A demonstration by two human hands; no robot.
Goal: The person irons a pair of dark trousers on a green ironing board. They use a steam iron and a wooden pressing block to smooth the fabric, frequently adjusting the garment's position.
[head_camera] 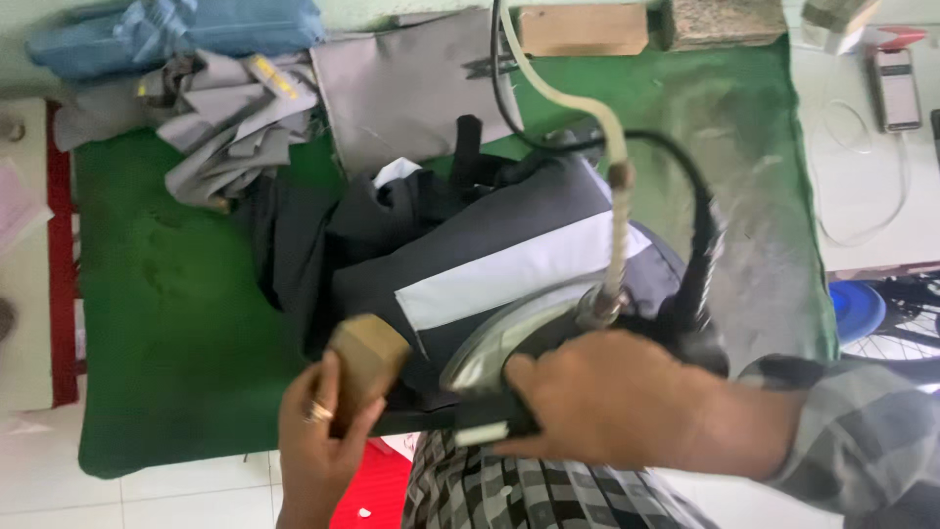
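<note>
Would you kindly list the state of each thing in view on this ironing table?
Steam iron: resting on the dark garment, gripped by the right hand.
Wooden block: lifted, held in the left hand.
Dark garment: bunched, pale stripe showing.
Grey cloth pieces: crumpled in a heap.
Phone: lying flat.

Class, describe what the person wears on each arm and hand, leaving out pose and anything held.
The left hand wears a ring on one finger, and no sleeve shows on that arm. The right hand is bare; its arm has a grey-and-dark checked sleeve.
</note>
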